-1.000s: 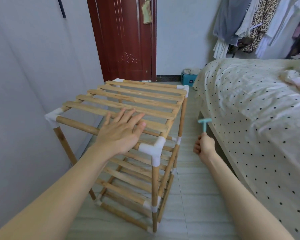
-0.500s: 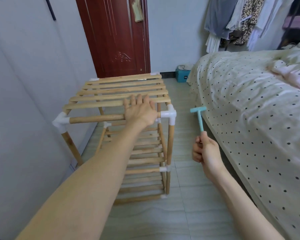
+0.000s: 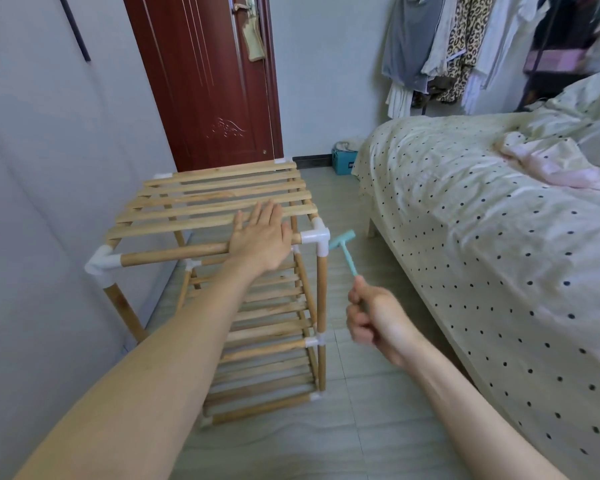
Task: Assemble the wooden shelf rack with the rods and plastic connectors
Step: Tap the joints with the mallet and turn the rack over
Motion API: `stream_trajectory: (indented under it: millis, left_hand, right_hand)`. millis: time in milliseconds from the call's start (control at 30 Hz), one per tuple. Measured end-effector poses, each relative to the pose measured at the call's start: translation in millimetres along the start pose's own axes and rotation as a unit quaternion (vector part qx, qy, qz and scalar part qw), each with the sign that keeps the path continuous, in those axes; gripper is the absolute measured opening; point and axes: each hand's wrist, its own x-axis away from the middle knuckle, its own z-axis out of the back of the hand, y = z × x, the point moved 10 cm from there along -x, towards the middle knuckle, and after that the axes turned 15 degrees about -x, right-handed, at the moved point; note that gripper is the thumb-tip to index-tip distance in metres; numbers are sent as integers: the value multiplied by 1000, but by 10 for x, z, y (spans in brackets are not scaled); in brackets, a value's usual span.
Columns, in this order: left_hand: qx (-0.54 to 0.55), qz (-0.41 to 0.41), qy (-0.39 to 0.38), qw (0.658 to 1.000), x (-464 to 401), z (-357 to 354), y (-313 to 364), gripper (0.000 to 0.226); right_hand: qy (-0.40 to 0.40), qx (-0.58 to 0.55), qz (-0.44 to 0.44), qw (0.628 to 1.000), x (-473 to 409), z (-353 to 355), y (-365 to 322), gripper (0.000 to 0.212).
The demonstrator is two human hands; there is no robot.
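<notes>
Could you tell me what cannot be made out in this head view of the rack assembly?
- Front rail of the wooden rack: the left hand covers part of it.
- Hammer head: its tip is behind the white corner connector, so contact is unclear.
- Hammer handle end: hidden in the blurred right hand.
- Rack's rear feet: hidden behind slats.

No legible text, label, brand or number anywhere

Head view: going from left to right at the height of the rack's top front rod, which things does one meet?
White corner connector on the left → front rod → left hand → white corner connector on the right → small turquoise hammer → bed with dotted sheet.
</notes>
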Motion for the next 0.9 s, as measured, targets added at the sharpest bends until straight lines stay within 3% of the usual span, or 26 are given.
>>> stream_trajectory:
  millis: [100, 233, 333, 400, 500, 600, 667, 733, 800, 900]
  left_hand:
    - [0, -1, 8, 1000, 7, 17, 12, 52]
    - [3, -6, 10, 1000, 4, 32, 10, 52]
    - [4, -10, 14, 1000, -8, 30, 1, 52]
    - [-3, -14, 23, 1000, -1, 32, 2, 52]
    - [-13, -32, 81, 996, 51, 98, -49, 51]
    - [-54, -58, 194, 978, 318, 139, -47, 54]
    - [-68, -90, 221, 969, 568, -56, 57, 54]
    - [-70, -146, 197, 967, 775, -452, 197, 53]
    - [-76, -174, 105, 976, 867, -1032, 214, 54]
    - [-20, -90, -61, 994, 848, -1962, -85, 53]
  right_hand:
    - [61, -97, 64, 991, -15, 180, -247, 40]
    - [-21, -11, -61, 998, -36, -15, 52, 40]
    - [29, -62, -2, 998, -83, 125, -190, 40]
    - [4, 0, -25, 1000, -85, 88, -122, 39]
    - [-12, 20, -76, 997, -56, 178, 191, 41]
    - [70, -71, -52, 994, -63, 567, 326, 41]
    - [95, -70, -90, 989, -30, 764, 631, 41]
    - [108, -23, -139, 984, 5, 934, 985, 40]
    - [126, 5, -137, 982, -2, 1052, 1181, 37]
    - [184, -28, -42, 982, -54, 1229, 1217, 29]
